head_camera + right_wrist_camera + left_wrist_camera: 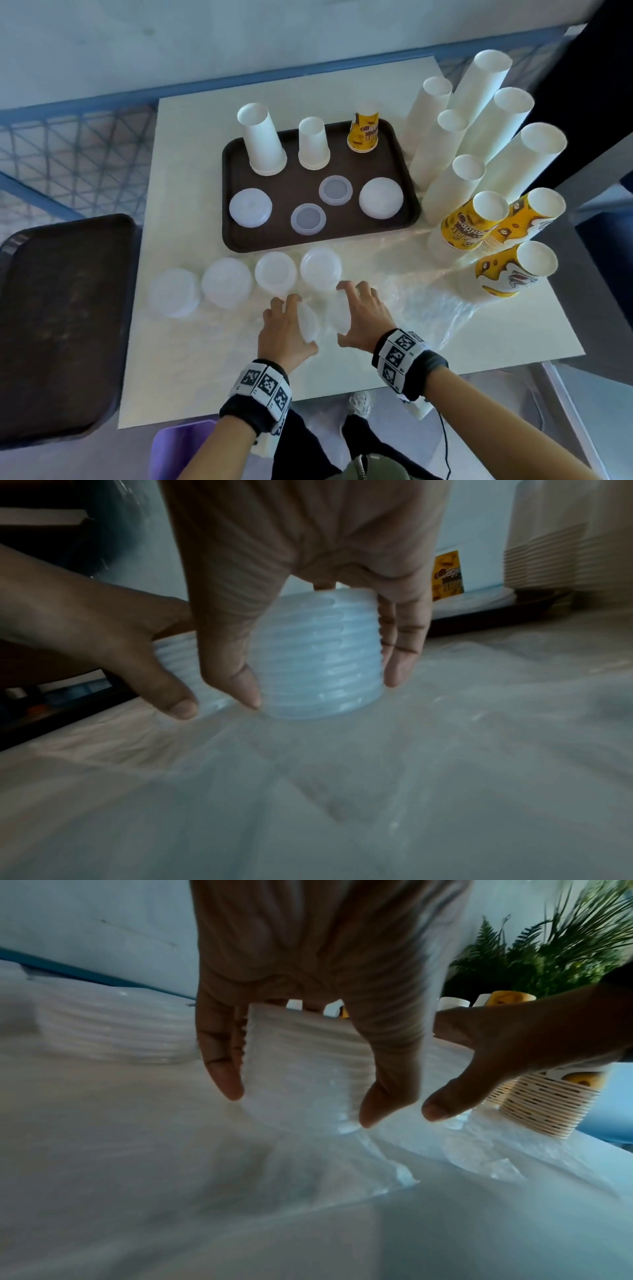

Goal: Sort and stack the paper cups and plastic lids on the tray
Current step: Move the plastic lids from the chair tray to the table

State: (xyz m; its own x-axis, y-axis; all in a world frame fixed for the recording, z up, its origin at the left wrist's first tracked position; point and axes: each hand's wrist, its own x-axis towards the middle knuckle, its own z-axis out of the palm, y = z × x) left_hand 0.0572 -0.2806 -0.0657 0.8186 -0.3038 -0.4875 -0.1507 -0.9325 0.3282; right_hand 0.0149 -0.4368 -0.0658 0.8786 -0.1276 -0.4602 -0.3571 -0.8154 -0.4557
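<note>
My left hand (295,322) grips a short stack of translucent plastic lids (309,323) turned on its side, just above the table's front middle. My right hand (350,316) grips a second lid stack (337,313) close beside it. In the left wrist view, the left hand (301,1095) has fingers and thumb curled around its ribbed stack (301,1053). The right wrist view shows the right hand (318,676) doing the same with its own stack (318,631). The brown tray (236,192) behind holds two upturned white cups (263,144), a yellow cup (363,133) and several lids (381,198).
Several lid stacks (226,287) stand in a row between the tray and my hands. Tall stacks of white cups (479,102) and yellow cups (472,222) lean at the right. Crumpled clear plastic wrap (428,301) lies right of my hands. A second brown tray (61,325) sits left.
</note>
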